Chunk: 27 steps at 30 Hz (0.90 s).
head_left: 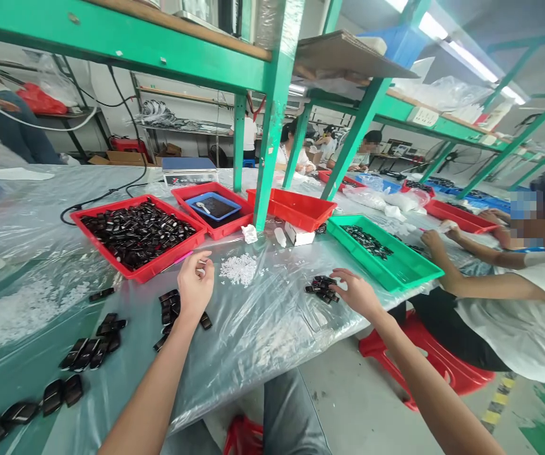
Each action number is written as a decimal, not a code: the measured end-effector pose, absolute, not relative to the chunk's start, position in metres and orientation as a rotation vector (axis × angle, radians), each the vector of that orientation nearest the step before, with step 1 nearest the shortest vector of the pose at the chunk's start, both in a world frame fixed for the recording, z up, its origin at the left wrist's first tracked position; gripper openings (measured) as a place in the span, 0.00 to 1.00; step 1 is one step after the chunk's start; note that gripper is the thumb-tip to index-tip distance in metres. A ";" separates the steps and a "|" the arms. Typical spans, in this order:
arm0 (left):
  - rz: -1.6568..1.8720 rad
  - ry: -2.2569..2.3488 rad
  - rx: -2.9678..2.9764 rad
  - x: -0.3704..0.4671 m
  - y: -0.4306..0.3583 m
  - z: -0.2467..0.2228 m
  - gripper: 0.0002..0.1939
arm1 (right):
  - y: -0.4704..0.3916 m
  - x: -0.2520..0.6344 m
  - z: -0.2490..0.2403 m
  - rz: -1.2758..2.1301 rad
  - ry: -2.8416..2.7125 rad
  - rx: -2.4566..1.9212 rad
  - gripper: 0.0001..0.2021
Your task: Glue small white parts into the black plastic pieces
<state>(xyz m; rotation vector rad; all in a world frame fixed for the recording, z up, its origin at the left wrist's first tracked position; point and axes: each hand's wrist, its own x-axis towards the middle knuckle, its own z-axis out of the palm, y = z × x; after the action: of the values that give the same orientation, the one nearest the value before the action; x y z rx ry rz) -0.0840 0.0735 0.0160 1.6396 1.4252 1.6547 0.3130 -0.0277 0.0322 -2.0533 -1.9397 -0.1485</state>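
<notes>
On the plastic-covered table [257, 325], your right hand [356, 292] reaches to a small heap of black pieces [322, 285] near the green tray [407, 270], its fingers loosely parted at the heap's edge, though you cannot tell whether they pinch one. Your left hand [196, 281] is raised with fingers curled into a narrow gap, between the white bits [239, 270] and the filled red tray [163, 267], a pink strip [182, 258] just beside it; whether it grips anything, you cannot tell.
</notes>
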 end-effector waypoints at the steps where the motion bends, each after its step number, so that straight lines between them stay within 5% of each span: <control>1: 1.660 1.428 1.618 -0.085 0.075 0.015 0.10 | -0.027 0.313 0.034 -0.172 -1.939 -2.014 0.11; 15: 1.903 1.313 1.275 -0.102 0.091 0.016 0.09 | 0.001 0.133 0.062 0.366 -2.321 -1.282 0.10; 22: 1.841 1.364 1.273 -0.106 0.094 0.015 0.08 | 0.025 0.051 0.049 0.266 -2.908 -0.875 0.32; 27: 1.810 1.373 1.306 -0.106 0.095 0.015 0.07 | 0.038 0.033 0.038 0.225 -3.001 -0.854 0.32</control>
<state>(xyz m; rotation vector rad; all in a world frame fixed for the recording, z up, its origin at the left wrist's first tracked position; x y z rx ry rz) -0.1056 0.0946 0.0147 1.3056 1.3729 1.8096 0.0327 0.0378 0.0382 -0.8540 -3.0008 0.2252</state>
